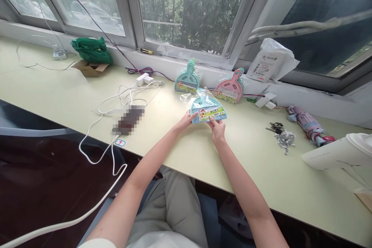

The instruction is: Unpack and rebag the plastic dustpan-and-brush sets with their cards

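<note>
A packaged mini dustpan and brush set (208,109), blue-green with a printed label and clear wrap, is held between my two hands just above the table. My left hand (188,121) grips its lower left edge, thumb on the front. At the bottom edge, right of the middle, my right hand (217,127) pinches it. Behind it a stack of green dustpan sets (187,79) leans on the sill wall, and to the right of that leans a stack with a pink dustpan set (231,87) in front.
White cables and a power adapter (143,80) lie left, near a blurred-out dark object (129,120). A green bag (92,49) rests by a small cardboard box (90,68). Keys (283,135), a folded umbrella (309,124) and a large white cup (338,152) are on the right.
</note>
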The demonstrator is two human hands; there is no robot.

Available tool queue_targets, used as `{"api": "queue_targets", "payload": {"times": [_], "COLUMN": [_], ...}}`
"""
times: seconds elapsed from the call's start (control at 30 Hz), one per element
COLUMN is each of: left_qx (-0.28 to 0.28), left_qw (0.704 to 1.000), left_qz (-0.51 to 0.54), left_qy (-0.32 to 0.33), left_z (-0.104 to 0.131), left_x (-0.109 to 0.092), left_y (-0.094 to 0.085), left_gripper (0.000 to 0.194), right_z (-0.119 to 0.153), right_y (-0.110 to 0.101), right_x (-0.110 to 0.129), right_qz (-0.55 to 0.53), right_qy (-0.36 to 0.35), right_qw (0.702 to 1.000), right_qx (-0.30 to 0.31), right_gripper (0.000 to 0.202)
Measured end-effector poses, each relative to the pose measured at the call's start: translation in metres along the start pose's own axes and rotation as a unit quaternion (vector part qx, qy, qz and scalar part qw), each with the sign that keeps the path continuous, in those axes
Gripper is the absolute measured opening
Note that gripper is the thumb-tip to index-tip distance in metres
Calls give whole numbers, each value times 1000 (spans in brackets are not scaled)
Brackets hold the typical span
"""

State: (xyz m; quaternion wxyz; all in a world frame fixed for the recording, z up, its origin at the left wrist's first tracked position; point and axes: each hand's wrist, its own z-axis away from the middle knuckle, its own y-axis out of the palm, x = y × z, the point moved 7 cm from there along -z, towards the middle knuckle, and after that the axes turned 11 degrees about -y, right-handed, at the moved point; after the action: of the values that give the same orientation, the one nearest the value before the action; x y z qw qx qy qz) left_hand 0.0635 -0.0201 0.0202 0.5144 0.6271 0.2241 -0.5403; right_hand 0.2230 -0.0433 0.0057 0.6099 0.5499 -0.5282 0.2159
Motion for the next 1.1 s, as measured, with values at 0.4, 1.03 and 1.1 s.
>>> {"api": "queue_targets", "payload": {"times": [0.4,1.03,1.1], "left_qx": [-120,-14,-31], "left_qw": [985,997,999], "left_qz": [-71,47,13], "left_qy": [100,55,31], "left_z": [5,7,6], "left_x": [-9,-10,-7], "left_y": [-6,14,13], "left_gripper": [79,66,68], "right_z": [-3,-4,-5], "right_y": [4,9,10], "right_x": [7,7,7], "right_qz": [34,-49,-42], "right_qy": [-17,-14,-4], "right_qw": [999,999,999], "right_qx": [2,10,20], "right_gripper": [45,43,42]}}
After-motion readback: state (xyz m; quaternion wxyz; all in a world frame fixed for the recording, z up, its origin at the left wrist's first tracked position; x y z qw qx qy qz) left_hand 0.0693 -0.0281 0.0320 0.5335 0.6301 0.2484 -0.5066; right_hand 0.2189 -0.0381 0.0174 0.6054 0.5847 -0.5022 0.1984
